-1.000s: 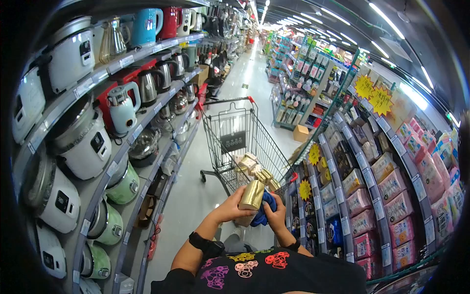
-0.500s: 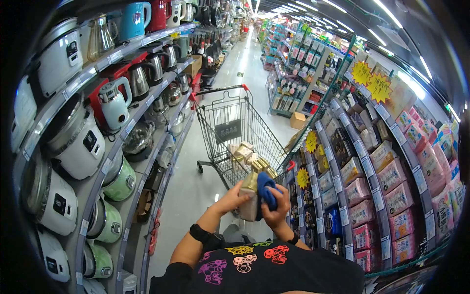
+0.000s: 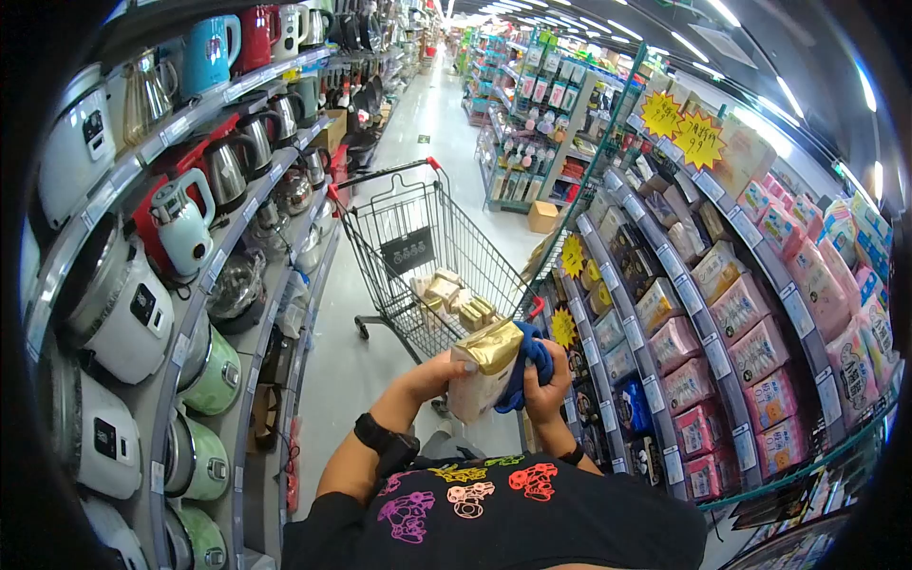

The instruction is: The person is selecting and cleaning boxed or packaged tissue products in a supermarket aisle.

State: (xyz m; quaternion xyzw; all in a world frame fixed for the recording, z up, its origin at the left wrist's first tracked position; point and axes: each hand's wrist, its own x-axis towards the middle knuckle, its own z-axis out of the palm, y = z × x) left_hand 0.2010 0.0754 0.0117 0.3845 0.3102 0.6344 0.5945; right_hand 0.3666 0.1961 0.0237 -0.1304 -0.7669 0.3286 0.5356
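My left hand [image 3: 432, 377] grips the left side of a gold-topped, pale package [image 3: 484, 366], its thumb on the front. A bunched blue cloth [image 3: 532, 369] is in my right hand [image 3: 549, 385], pressed against the package's right side. Both things are held in front of my chest, above the near end of a wire shopping cart [image 3: 408, 252]. Several gold and white packages [image 3: 446, 294] lie inside the cart.
Rice cookers [image 3: 128, 309] and kettles [image 3: 182, 223] fill the left shelves. Pink packs [image 3: 741, 313] line the shelves on the right, under yellow price signs [image 3: 698, 141]. A cardboard box [image 3: 543, 217] sits on the floor beyond the cart. The aisle floor [image 3: 413, 142] runs ahead.
The package has turned, showing more of its gold top and pale front. The view has shifted, so the cart and shelves appear farther left.
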